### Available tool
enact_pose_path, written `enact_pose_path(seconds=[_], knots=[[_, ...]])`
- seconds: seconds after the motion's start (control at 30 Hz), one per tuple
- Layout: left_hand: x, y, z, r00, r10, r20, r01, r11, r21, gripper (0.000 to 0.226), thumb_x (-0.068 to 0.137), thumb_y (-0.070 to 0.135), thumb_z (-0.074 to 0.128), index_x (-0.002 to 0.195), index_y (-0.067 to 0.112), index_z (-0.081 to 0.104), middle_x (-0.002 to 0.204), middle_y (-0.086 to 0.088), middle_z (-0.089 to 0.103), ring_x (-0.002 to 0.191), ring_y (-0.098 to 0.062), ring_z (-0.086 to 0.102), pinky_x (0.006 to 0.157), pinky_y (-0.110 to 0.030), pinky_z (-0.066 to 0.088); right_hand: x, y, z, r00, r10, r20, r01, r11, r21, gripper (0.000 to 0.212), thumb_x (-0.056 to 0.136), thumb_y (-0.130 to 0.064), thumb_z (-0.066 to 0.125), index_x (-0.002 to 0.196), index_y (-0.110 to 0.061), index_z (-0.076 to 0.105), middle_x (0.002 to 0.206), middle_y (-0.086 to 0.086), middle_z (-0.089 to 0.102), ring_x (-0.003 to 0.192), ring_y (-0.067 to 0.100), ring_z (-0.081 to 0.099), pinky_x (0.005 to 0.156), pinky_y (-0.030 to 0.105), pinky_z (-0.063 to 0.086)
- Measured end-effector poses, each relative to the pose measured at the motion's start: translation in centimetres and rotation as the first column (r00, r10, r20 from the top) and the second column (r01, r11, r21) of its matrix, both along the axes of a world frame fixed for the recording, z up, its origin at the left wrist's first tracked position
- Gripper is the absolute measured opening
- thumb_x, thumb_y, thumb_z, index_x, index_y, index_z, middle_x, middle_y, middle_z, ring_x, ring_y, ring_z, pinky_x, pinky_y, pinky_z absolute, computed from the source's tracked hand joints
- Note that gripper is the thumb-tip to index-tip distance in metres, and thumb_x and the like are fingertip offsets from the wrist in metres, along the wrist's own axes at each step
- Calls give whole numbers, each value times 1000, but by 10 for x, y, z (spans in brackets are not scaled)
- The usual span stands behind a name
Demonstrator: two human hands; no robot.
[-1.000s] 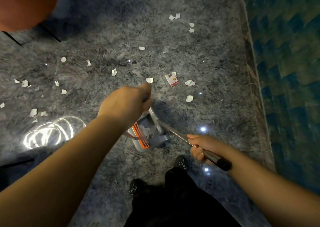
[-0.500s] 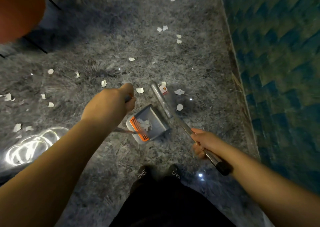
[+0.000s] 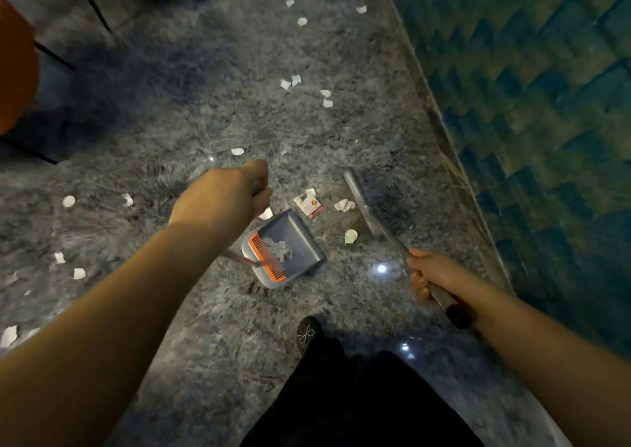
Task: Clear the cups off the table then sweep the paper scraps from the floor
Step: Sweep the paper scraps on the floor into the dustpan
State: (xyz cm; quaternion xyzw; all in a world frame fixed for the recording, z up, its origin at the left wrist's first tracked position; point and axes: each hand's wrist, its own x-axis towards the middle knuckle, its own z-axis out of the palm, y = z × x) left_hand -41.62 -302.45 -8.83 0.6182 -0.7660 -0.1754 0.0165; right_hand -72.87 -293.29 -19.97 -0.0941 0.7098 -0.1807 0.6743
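Note:
A grey dustpan [image 3: 300, 241] with an orange comb edge sits on the marble floor and holds several white paper scraps [image 3: 280, 247]. My left hand [image 3: 222, 200] is closed around its upright handle. My right hand [image 3: 432, 276] grips the metal handle of a broom [image 3: 362, 200], whose head rests on the floor to the right of the pan. Between pan and broom lie a red-and-white card scrap [image 3: 309, 204], a crumpled scrap [image 3: 344, 204] and a rounded scrap [image 3: 350, 236]. More scraps [image 3: 290, 83] are scattered farther off and to the left [image 3: 69, 201].
A blue-green tiled wall [image 3: 532, 122] with a stone skirting runs down the right side. An orange chair [image 3: 13, 71] with thin black legs stands at upper left. My black shoe [image 3: 307, 334] and dark trousers are below the pan.
The broom head has swung out to the right, away from the dustpan. The dustpan has shifted slightly toward the scraps, and the view has moved forward.

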Motion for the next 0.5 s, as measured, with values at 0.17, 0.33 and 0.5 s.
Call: enact_pose_path(seconds=[0.17, 0.33, 0.5], knots=[[6, -38, -10, 1000, -13, 1, 13, 1000, -4, 18, 92, 43, 56, 86, 29, 48, 70, -4, 57, 65, -30, 55, 57, -35, 46, 2, -30, -17, 1000, -30, -6, 30, 998, 58, 34, 103, -9, 31, 134, -19, 42, 45, 1, 39, 29, 5, 34, 32, 13, 30], [4, -53, -14, 1000, -20, -5, 20, 999, -43, 17, 91, 43, 57, 84, 30, 47, 63, 5, 50, 61, -26, 53, 53, -31, 42, 20, -58, -31, 998, 5, 61, -11, 996, 89, 36, 102, -8, 30, 128, -27, 46, 44, -2, 38, 30, 4, 34, 32, 11, 29], [-9, -60, -12, 1000, -23, 19, 23, 999, -29, 17, 93, 40, 56, 86, 28, 46, 73, -5, 58, 69, -33, 56, 59, -41, 52, 41, -71, -32, 981, 62, 181, -90, 985, 150, 28, 103, -10, 31, 124, -25, 44, 39, -2, 38, 29, 4, 34, 33, 11, 32]])
